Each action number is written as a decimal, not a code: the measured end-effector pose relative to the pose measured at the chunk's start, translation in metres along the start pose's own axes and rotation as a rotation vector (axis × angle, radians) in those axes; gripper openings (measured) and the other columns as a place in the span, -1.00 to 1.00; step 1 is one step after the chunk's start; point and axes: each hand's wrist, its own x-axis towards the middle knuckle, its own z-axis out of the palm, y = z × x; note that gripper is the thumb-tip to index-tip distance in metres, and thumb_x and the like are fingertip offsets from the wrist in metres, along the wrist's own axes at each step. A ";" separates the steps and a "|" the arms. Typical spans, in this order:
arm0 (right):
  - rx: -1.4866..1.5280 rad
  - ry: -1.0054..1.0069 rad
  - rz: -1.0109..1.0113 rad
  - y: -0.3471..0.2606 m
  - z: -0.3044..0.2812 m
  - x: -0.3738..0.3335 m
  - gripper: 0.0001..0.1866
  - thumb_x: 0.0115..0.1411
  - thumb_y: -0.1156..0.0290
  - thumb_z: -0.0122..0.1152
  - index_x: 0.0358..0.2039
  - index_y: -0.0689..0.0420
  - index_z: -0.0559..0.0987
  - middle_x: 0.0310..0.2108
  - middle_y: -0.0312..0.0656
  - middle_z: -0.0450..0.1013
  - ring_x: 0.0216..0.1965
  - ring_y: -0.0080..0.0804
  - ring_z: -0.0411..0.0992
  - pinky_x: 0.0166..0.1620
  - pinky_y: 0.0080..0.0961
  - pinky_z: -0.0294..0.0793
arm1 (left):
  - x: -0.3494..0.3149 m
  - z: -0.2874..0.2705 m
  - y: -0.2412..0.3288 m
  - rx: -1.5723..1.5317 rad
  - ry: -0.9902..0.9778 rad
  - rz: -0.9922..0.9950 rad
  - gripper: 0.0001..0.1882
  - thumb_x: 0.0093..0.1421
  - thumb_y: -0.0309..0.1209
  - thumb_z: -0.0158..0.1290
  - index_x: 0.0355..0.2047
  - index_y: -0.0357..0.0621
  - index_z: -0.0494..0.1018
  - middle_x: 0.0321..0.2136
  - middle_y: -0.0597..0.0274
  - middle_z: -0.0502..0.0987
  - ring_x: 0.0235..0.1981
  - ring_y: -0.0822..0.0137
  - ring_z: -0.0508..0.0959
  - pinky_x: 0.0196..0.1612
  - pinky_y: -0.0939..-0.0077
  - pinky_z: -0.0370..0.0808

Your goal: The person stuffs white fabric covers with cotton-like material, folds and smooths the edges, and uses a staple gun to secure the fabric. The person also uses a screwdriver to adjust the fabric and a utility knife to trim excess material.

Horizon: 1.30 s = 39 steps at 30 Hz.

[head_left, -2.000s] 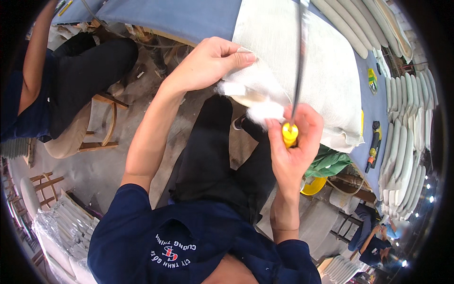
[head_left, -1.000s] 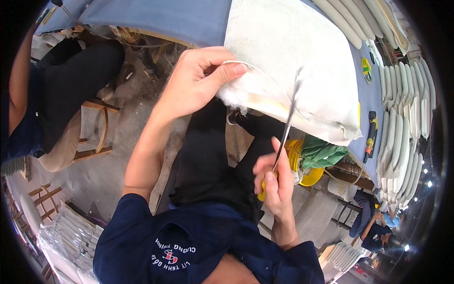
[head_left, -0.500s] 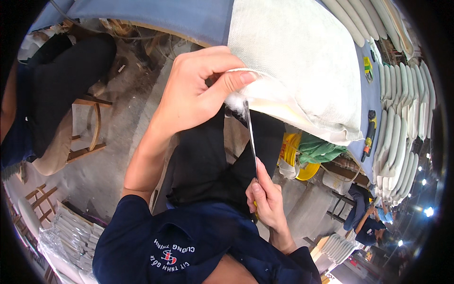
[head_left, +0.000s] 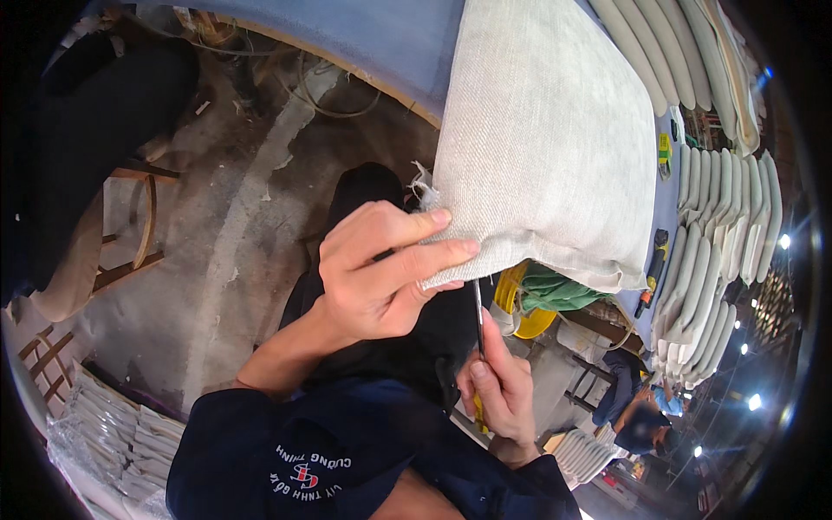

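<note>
A stuffed beige fabric cushion (head_left: 546, 139) hangs over the edge of a blue table (head_left: 381, 35). My left hand (head_left: 381, 273) pinches its lower left corner, where loose white threads stick out. My right hand (head_left: 498, 386) is below it, gripping a thin metal tool with a yellow handle (head_left: 478, 316). The tool's tip points up and touches the cushion's lower edge beside my left fingers. My dark trousers lie beneath both hands.
Stacks of white cushions (head_left: 719, 234) line the table's right side. A yellow bucket with green cloth (head_left: 537, 299) sits under the table. A wooden stool (head_left: 130, 225) and a seated person in black are at left. Flat white bundles (head_left: 113, 425) lie lower left.
My right hand dropped from the cushion's top edge down toward my lap, and the tool's tip went to the lower corner. My left hand kept its pinch on that corner.
</note>
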 end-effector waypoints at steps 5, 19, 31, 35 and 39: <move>-0.071 -0.008 0.199 -0.044 -0.010 0.003 -0.34 0.46 0.66 -0.02 0.55 0.17 0.21 -0.64 -0.31 0.40 -0.69 -0.61 0.34 -0.54 -0.60 0.36 | -0.006 0.001 -0.005 -0.022 -0.015 -0.002 -0.65 0.01 -0.37 0.42 -0.13 -0.04 0.79 -0.06 0.15 0.64 -0.52 0.36 0.46 -0.46 0.51 0.39; 0.336 0.105 0.203 -0.026 0.015 -0.003 -0.34 0.56 0.49 -0.11 0.61 0.13 0.04 -0.52 -0.22 0.44 -0.65 -0.61 0.33 -0.54 -0.63 0.38 | 0.018 -0.008 -0.007 0.063 -0.052 0.056 -0.74 0.17 -0.23 0.30 -0.16 0.04 0.78 0.09 0.03 0.63 -0.06 -0.08 0.63 0.00 0.23 0.46; 0.377 0.032 0.297 -0.063 0.017 0.008 -0.33 0.61 0.50 -0.22 0.64 -0.02 -0.10 -0.49 -0.16 0.42 -0.63 -0.57 0.32 -0.52 -0.63 0.39 | 0.013 -0.014 0.001 0.006 -0.191 -0.077 -0.77 0.29 -0.38 0.09 -0.16 -0.03 0.73 0.09 -0.05 0.69 0.30 -0.04 0.58 0.06 0.24 0.41; 0.373 -0.036 0.407 -0.093 -0.001 0.025 -0.33 0.62 0.47 -0.28 0.65 -0.07 -0.15 -0.51 -0.16 0.37 -0.64 -0.55 0.28 -0.54 -0.64 0.37 | 0.014 -0.015 0.003 0.005 -0.169 -0.090 -0.78 0.24 -0.42 0.13 -0.17 -0.04 0.73 0.07 -0.01 0.70 0.29 0.00 0.59 0.02 0.27 0.43; 0.250 0.046 0.298 -0.078 0.008 0.032 -0.32 0.58 0.55 -0.21 0.63 0.04 -0.07 -0.57 -0.22 0.36 -0.67 -0.57 0.29 -0.57 -0.60 0.36 | 0.013 -0.015 -0.001 -0.027 -0.168 -0.097 -0.80 0.26 -0.40 0.15 -0.19 -0.04 0.73 0.06 0.02 0.71 0.27 0.03 0.61 0.01 0.27 0.43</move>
